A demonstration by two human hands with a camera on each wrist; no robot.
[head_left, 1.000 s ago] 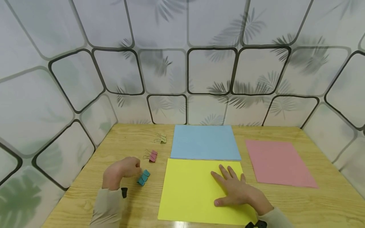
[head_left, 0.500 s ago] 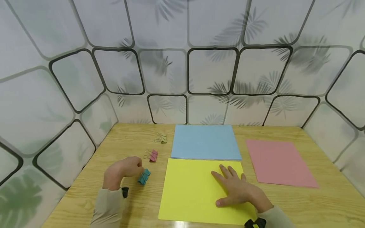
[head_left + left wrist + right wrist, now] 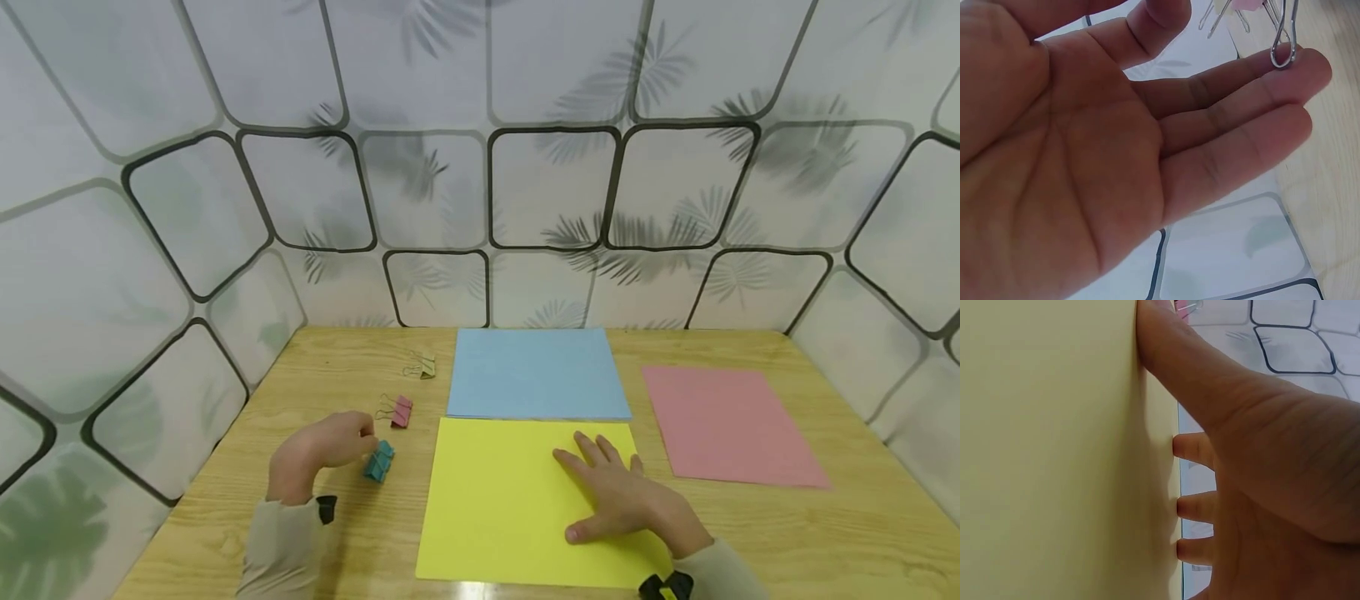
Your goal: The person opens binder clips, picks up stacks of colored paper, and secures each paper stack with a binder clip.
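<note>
My left hand (image 3: 326, 442) reaches in from the left, its thumb side at the top edge of a blue binder clip (image 3: 378, 462), which it pinches; the grip is partly hidden. In the left wrist view, a wire handle (image 3: 1285, 37) of that clip crosses the fingertips, while three fingers extend. My right hand (image 3: 611, 496) lies spread on a yellow sheet (image 3: 487, 508), thumb out to the left. From the right wrist its fingertips press the sheet (image 3: 1054, 450). A pink binder clip (image 3: 401, 412) and a pale yellow binder clip (image 3: 427, 367) stand farther back.
Behind the yellow sheet lies a blue sheet (image 3: 536, 375), and a pink sheet (image 3: 735, 425) lies to the right. All rest on a wooden table (image 3: 847, 542). A patterned wall covering (image 3: 442, 287) closes off the back and both sides.
The blue binder clip has shifted slightly away from me and turned a little at my left fingertips. My right hand stays spread on the yellow sheet.
</note>
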